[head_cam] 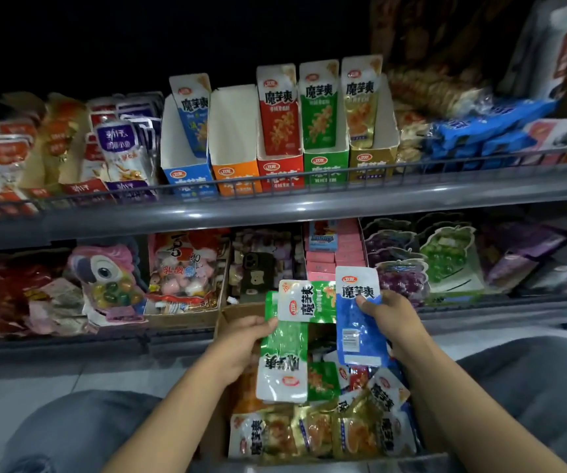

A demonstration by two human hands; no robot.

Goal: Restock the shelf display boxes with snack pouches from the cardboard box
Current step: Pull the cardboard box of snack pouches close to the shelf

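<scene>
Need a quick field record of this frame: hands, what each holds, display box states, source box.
left hand: holds green pouches
right hand: holds blue pouch, upright
blue display box: one pouch, mostly bare inside
orange display box: no pouches visible
red display box: pouch standing in it
green display box: pouch standing in it
gold display box: pouch standing in it
cardboard box: below hands, mixed pouches inside

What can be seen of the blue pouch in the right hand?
The blue pouch is a flat, glossy plastic sachet with a white top band bearing a red logo and dark characters, a blue body and a white barcode label low down. The right hand holds it roughly upright above the cardboard box, thumb pressed on its front. Its left edge meets or overlaps the green pouches in the left hand.
</scene>
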